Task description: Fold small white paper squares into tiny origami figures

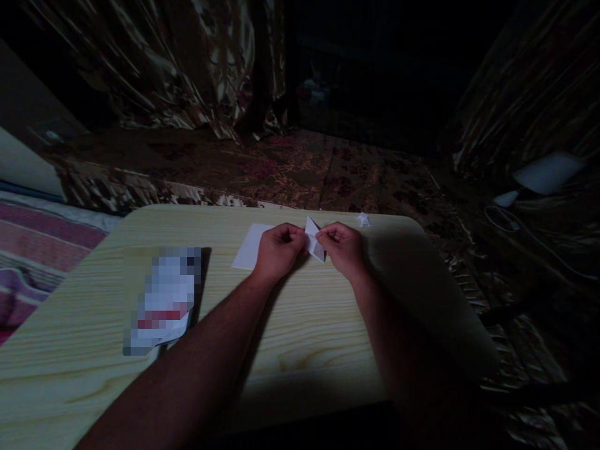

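Between my two hands is a small folded piece of white paper (315,243), held up over the middle of the table and creased to a point at its top. My left hand (282,247) pinches its left side between thumb and fingers. On the right side, my right hand (341,245) grips the paper with thumb and fingertips. Flat white paper (248,247) lies on the table just left of my left hand, partly behind it. A small folded white paper piece (364,219) rests near the far edge, beyond my right hand.
The pale wooden table (300,350) has rounded far corners. On its left lies a blurred-out flat item (169,287) beside my left forearm. A striped bedcover (35,250) is at the left. A white lamp (548,173) with a cable stands in the dark at the right.
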### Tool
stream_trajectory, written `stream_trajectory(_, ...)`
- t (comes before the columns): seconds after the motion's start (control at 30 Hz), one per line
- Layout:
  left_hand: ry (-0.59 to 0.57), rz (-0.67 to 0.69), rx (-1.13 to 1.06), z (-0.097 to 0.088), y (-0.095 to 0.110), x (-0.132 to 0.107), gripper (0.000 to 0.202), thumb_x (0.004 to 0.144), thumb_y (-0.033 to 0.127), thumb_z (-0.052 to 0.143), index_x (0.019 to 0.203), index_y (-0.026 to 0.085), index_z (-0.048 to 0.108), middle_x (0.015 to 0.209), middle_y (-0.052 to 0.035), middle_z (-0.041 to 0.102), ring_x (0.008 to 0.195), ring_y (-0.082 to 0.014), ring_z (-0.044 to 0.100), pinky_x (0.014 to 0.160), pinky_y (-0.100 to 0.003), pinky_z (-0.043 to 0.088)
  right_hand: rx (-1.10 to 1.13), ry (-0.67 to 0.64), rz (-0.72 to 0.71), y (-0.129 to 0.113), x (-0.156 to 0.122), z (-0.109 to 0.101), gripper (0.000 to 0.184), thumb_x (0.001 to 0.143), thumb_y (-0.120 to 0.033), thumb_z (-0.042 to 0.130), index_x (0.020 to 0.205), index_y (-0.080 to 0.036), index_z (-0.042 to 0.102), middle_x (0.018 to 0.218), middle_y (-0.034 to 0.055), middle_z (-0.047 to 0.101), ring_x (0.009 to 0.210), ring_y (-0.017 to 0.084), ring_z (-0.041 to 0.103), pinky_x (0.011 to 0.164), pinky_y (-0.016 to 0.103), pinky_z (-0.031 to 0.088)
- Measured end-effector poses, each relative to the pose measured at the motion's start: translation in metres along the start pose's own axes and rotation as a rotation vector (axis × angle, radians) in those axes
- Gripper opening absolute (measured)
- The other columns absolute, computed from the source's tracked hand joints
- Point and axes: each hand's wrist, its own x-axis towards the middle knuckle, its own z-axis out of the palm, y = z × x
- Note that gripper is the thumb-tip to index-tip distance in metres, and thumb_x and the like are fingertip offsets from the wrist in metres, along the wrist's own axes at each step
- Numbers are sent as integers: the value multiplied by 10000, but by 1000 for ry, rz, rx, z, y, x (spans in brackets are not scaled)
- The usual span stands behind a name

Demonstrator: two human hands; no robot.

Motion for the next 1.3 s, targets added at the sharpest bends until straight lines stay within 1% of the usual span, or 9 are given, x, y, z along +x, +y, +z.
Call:
stream_trajectory(0.2, -14, 25, 0, -1, -2, 0, 171, 706, 326, 654, 726, 158, 632, 567, -8, 626, 475, -107, 510, 453, -205, 357, -27, -4, 6, -1, -1, 0, 165, 716, -340, 620, 713, -175, 617, 615, -10, 606, 551, 115, 542, 520, 220, 411)
stream_trajectory(0.4, 26, 67, 27, -2, -3, 1, 130, 688, 286, 655, 697, 157, 638, 582, 2, 607, 501, -101, 501, 485, -206, 363, -66, -24, -20, -6, -3, -2, 150, 720, -324, 612, 709, -174, 621, 615, -8, 602, 566, 118, 543, 516, 216, 398)
stream_trajectory(0.57, 57, 95, 64, 0, 0, -1, 122, 685, 278, 652, 689, 156, 650, 589, 4, 602, 514, -95, 481, 497, -201, 363, -94, -20, -14, -9, -3, -2, 175, 723, -340, 606, 705, -168, 629, 611, -2, 605, 567, 124, 546, 512, 218, 396)
stream_trajectory(0.67, 72, 91, 85, 0, 0, -1, 141, 701, 294, 644, 715, 156, 664, 595, 1, 606, 517, -95, 479, 503, -202, 368, -91, -10, -13, -8, -3, -1, 163, 722, -325, 602, 697, -166, 626, 609, -3, 607, 569, 125, 554, 523, 220, 408)
stream_trajectory(0.77, 52, 106, 89, 0, 1, -1, 161, 707, 301, 648, 757, 151, 677, 645, -9, 628, 556, -101, 510, 534, -205, 391, -88, -2, -16, -8, -3, 0, 140, 718, -304, 599, 704, -167, 623, 622, -3, 615, 580, 126, 567, 535, 220, 418)
stream_trajectory(0.87, 33, 114, 50, 1, 2, -1, 172, 678, 279, 674, 785, 145, 687, 701, -20, 655, 596, -107, 545, 572, -208, 418, -96, 1, -9, -7, -2, 1, 133, 714, -300, 594, 698, -170, 615, 617, -7, 613, 576, 125, 568, 540, 221, 424)
stream_trajectory(1.0, 16, 93, -13, 2, 1, -1, 200, 660, 261, 690, 819, 140, 694, 729, -31, 677, 611, -114, 572, 596, -217, 445, -88, -9, 3, -5, -2, 2, 119, 697, -293, 601, 677, -177, 586, 601, -13, 609, 553, 123, 565, 527, 220, 422)
stream_trajectory(1.17, 4, 23, -113, 2, 1, 0, 221, 648, 266, 711, 826, 135, 698, 735, -43, 693, 610, -126, 594, 606, -238, 470, -22, -51, 56, -2, -2, 4, 135, 686, -300, 606, 660, -191, 530, 555, -27, 595, 480, 114, 543, 451, 207, 374)
stream_trajectory(1.3, -22, -32, -132, 0, 4, 0, 262, 632, 285, 732, 842, 130, 708, 736, -55, 703, 596, -131, 598, 570, -232, 457, 10, -70, 104, -3, -3, 4, 144, 671, -286, 608, 629, -193, 507, 524, -27, 595, 439, 108, 521, 429, 210, 365)
